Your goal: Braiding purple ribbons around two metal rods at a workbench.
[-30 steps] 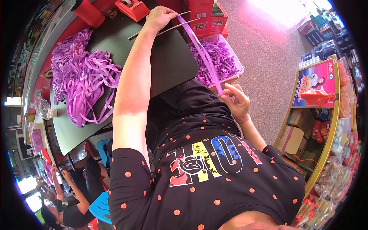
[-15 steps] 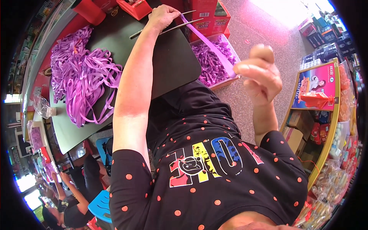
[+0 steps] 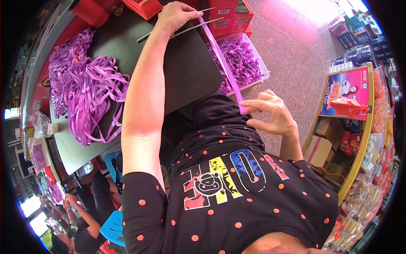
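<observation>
A flat purple ribbon (image 3: 223,59) runs taut between my two hands. At the far side of the table, my left hand (image 3: 174,17) pinches one end beside two thin metal rods (image 3: 198,28) that jut past the table edge. My right hand (image 3: 272,113) is in front of my body, its thumb and fingers closed on the other end of the ribbon. A large loose heap of purple ribbon (image 3: 95,91) lies on the dark table to the left of my left arm. Beyond the table's right edge, a pale bin (image 3: 266,76) holds many short purple ribbon pieces (image 3: 243,59).
The dark tabletop (image 3: 192,72) ends in a rounded corner near my lap. Red boxes (image 3: 230,17) stand behind the bin, and a red container (image 3: 144,7) sits at the far table edge. A gold-edged display cabinet (image 3: 351,97) is on the right. Another person's arm (image 3: 84,216) shows at lower left.
My right hand has come down and left toward my body, keeping the ribbon end. The ribbon now slants more steeply. My left hand stays by the rods.
</observation>
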`<control>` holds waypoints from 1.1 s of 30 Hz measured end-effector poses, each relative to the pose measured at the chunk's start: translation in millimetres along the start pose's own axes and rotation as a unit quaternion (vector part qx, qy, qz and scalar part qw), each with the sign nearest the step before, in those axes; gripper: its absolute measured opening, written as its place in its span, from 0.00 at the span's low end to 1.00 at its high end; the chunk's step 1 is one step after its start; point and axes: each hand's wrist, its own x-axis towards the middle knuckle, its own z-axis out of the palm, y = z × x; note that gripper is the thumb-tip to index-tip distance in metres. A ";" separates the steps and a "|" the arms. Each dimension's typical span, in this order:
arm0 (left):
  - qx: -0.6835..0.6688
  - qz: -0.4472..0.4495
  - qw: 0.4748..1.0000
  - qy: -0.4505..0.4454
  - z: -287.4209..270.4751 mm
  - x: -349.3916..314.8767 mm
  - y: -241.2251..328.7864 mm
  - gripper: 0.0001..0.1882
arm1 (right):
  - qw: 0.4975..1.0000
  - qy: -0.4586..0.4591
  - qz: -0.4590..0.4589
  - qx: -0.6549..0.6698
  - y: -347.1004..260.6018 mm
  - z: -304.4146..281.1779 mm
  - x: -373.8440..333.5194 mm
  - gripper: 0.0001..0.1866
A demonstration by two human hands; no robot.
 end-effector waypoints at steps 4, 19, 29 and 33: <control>-0.025 -0.013 0.999 0.015 4.0 -0.6 -0.4 0.17 | 0.997 0.026 0.073 0.010 11.3 12.2 -16.5 0.25; 0.030 -0.002 0.999 0.030 7.1 2.2 -5.7 0.19 | 0.942 0.104 -0.259 0.185 -5.9 -45.5 33.6 0.21; 0.019 0.055 0.997 0.056 5.6 -4.8 -6.0 0.17 | 0.876 0.080 -0.277 0.387 -19.5 -107.5 260.4 0.33; -0.001 0.038 0.999 0.033 2.4 -6.0 0.8 0.12 | 0.848 0.061 0.004 0.527 27.7 -96.5 348.8 0.34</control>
